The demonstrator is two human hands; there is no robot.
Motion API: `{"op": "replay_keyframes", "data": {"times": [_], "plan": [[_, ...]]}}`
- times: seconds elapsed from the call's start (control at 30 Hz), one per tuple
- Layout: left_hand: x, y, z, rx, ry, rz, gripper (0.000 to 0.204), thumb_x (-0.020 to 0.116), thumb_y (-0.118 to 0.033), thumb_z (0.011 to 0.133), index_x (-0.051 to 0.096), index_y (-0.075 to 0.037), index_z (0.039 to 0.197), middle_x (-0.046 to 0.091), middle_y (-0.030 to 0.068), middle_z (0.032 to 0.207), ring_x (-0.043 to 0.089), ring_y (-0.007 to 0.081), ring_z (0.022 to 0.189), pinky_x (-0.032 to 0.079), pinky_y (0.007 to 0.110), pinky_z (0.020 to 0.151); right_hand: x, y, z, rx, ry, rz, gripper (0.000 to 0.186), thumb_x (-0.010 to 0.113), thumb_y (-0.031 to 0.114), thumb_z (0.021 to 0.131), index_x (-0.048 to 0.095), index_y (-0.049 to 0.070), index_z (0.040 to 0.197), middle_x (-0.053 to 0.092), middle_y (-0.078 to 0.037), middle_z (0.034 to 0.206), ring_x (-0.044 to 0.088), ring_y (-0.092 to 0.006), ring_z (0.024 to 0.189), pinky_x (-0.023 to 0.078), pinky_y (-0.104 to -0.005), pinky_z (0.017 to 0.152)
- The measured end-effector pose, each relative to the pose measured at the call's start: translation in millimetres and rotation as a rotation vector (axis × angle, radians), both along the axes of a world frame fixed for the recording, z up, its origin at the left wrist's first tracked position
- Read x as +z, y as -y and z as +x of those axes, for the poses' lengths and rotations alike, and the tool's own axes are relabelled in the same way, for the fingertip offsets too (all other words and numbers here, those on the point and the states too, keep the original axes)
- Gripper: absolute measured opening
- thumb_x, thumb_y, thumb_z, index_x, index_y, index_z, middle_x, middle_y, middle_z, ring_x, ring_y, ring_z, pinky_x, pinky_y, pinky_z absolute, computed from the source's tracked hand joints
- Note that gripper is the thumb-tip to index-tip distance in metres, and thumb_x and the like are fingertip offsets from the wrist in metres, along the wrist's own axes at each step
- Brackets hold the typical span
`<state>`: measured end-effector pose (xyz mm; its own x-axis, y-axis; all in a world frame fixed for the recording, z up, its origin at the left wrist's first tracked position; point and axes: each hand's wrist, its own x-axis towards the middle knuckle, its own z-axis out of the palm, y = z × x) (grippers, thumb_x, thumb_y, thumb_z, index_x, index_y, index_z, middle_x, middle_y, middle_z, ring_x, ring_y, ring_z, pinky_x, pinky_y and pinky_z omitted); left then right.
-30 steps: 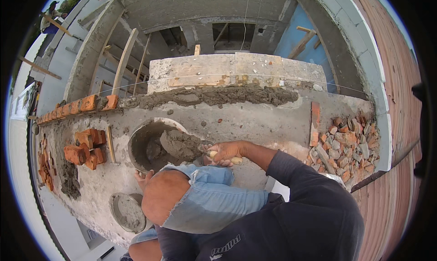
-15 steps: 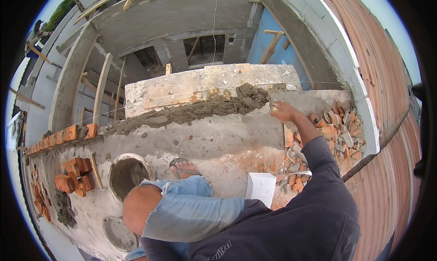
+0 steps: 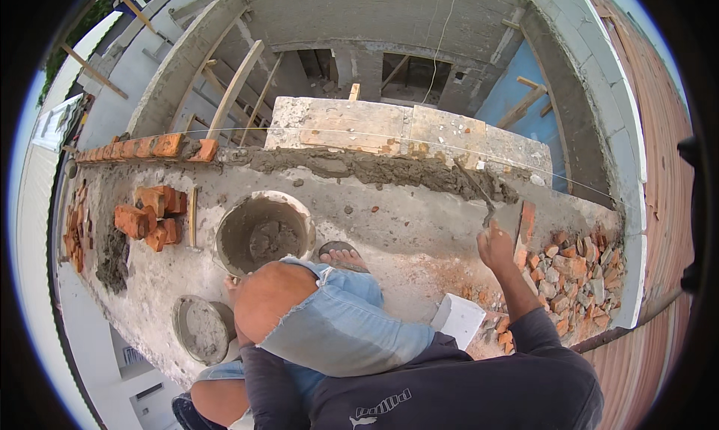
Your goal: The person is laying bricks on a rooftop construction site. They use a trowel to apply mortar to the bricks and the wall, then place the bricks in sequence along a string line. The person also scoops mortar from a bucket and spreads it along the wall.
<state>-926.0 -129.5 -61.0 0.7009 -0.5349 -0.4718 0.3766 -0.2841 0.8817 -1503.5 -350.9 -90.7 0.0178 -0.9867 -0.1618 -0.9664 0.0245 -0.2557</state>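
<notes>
My right hand [image 3: 496,248] is closed around the handle of a trowel [image 3: 480,188]. The blade meets the right end of a rough grey mortar bed [image 3: 374,169], which runs along the wall's far edge. Most of my left hand [image 3: 233,286] is hidden behind my bent knee; a few fingers show beside a mortar-coated bucket [image 3: 222,249]. Whether they grip it cannot be made out. Some wet mortar [image 3: 274,239] lies at the bottom of this bucket. A smaller bucket [image 3: 180,326] with grey mix stands nearer me on the left.
A row of laid bricks [image 3: 142,147] continues left of the mortar, under a taut string [image 3: 329,131]. Loose bricks [image 3: 152,216] are stacked at left. Brick rubble [image 3: 573,276] and a white block [image 3: 458,319] lie at right. Past boards [image 3: 359,126], the wall drops into a room.
My view has swung, so the scene sits further right and higher. The mortar heap at the right end is now flatter and stretched rightward. My right hand has drawn back nearer, showing the trowel.
</notes>
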Motion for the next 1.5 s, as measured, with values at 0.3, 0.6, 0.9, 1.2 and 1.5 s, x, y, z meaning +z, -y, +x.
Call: {"op": "replay_keyframes", "data": {"times": [0.3, 0.6, 0.9, 1.2, 1.5], "plan": [[17.0, 92.0, -45.8, -0.56, 0.269, -0.061, 0.062, 0.057, 0.012, 0.088, 0.037, -0.005, 0.143, 0.053, 0.0149, 0.142, 0.06, 0.0237, 0.118, 0.05, 0.037, 0.098, 34.1, 5.1, 326.5, 0.723, 0.336, 0.255, 0.028, 0.056, 0.016, 0.092, 0.063, -0.006, 0.108, 0.073, -0.028, 0.095, 0.072, -0.0434, 0.097, 0.058, -0.053, 0.078], [39.4, 67.7, -35.1, -0.397, 0.06, -0.065, 0.066, 0.054, 0.012, 0.088, 0.035, -0.008, 0.148, 0.058, 0.0148, 0.136, 0.062, 0.0212, 0.115, 0.052, 0.034, 0.094, 30.4, 8.9, 362.6, 0.981, 0.051, 0.307, 0.024, 0.057, 0.013, 0.092, 0.068, 0.0, 0.109, 0.076, -0.019, 0.103, 0.075, -0.0359, 0.1, 0.06, -0.0475, 0.08], [-41.5, 76.5, -51.9, -0.386, 0.373, -0.058, 0.072, 0.075, 0.01, 0.08, 0.046, -0.006, 0.143, 0.037, 0.0235, 0.161, 0.037, 0.0296, 0.149, 0.031, 0.037, 0.12, -30.5, 30.3, 328.3, 0.976, 0.2, 0.145, 0.027, 0.059, 0.022, 0.093, 0.065, -0.001, 0.105, 0.072, -0.022, 0.087, 0.073, -0.0349, 0.078, 0.057, -0.0474, 0.065], [-20.2, 66.4, -43.7, -0.315, 0.081, -0.272, 0.07, 0.064, 0.013, 0.085, 0.038, -0.008, 0.147, 0.039, 0.0193, 0.157, 0.039, 0.0263, 0.147, 0.033, 0.033, 0.119, -28.5, 2.0, 361.9, 0.511, 0.799, 1.509, 0.011, 0.067, 0.013, 0.092, 0.058, 0.007, 0.094, 0.054, 0.0, 0.064, 0.048, -0.0076, 0.045, 0.039, -0.0256, 0.037], [-12.9, 32.0, 58.6, 0.241, -0.106, -0.123, 0.069, 0.06, 0.001, 0.086, 0.032, -0.018, 0.146, 0.05, 0.0118, 0.137, 0.054, 0.0306, 0.121, 0.053, 0.053, 0.088, 1.4, 48.5, 450.4, 0.23, 1.29, 1.795, 0.018, 0.07, 0.012, 0.093, 0.052, 0.01, 0.095, 0.049, 0.002, 0.066, 0.045, -0.0043, 0.046, 0.038, -0.0232, 0.035]]}}
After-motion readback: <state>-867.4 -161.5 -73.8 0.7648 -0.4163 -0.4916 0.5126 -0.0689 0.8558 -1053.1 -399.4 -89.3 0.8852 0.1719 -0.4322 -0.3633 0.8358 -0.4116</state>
